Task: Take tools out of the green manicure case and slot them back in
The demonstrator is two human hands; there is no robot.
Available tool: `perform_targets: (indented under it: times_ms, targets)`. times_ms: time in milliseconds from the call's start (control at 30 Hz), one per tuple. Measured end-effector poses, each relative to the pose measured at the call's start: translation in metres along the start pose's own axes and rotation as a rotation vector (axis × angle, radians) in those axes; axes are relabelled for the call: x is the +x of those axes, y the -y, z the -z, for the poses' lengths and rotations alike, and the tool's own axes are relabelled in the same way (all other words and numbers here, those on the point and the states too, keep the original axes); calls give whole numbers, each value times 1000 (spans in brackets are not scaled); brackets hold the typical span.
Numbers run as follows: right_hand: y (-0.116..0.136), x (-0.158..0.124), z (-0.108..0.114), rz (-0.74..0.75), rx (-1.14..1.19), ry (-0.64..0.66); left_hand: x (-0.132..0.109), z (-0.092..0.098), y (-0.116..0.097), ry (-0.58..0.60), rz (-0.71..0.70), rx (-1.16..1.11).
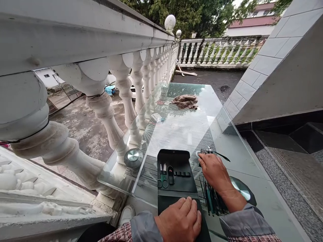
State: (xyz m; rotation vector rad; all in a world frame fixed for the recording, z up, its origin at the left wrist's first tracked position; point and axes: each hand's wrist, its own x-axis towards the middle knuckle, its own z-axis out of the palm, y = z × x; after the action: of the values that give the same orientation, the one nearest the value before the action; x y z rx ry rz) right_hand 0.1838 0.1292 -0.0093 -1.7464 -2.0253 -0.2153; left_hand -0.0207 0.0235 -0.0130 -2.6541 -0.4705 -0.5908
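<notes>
A black manicure case [185, 191] lies unfolded on the glass table [181, 131]. Green-handled scissors [163, 179], a slim metal tool beside them and a small black-sleeved tool [171, 174] sit in its upper panel, next to a row of vacant loops. My left hand [180, 218] rests across the lower part of the case, fingers bent slightly and laid on it. To the right, my right hand [214, 171] reaches down over a pile of small metal nail tools [207, 150], its fingers drawn together; what they pinch is hidden. Several dark, slender tools [210, 198] lie under that wrist.
A crumpled brown cloth [185, 101] lies on the table's far part. Round metal discs [133, 155] show at the glass supports. White balusters [101, 107] run along the left; a tiled sloping wall [264, 64] and stone steps [290, 164] flank the right.
</notes>
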Motion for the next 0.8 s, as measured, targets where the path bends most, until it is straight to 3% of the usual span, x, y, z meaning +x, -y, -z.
perform_targets:
  times_ms: [167, 300, 367, 467, 633, 800]
  targets:
    - [7, 2, 13, 16, -25, -65, 2, 1, -1, -9, 5, 1]
    - [44, -1, 35, 146, 207, -181, 2, 1, -1, -19, 9, -17]
    - [68, -9, 39, 280, 352, -58, 2, 0, -2, 4, 20, -56]
    - [98, -21, 37, 409, 404, 230, 1, -3, -5, 89, 35, -167]
    - [114, -24, 35, 327, 316, 526, -1, -4, -6, 140, 35, -214]
    - [118, -16, 42, 348, 222, 653, -2, -4, -7, 98, 31, -186]
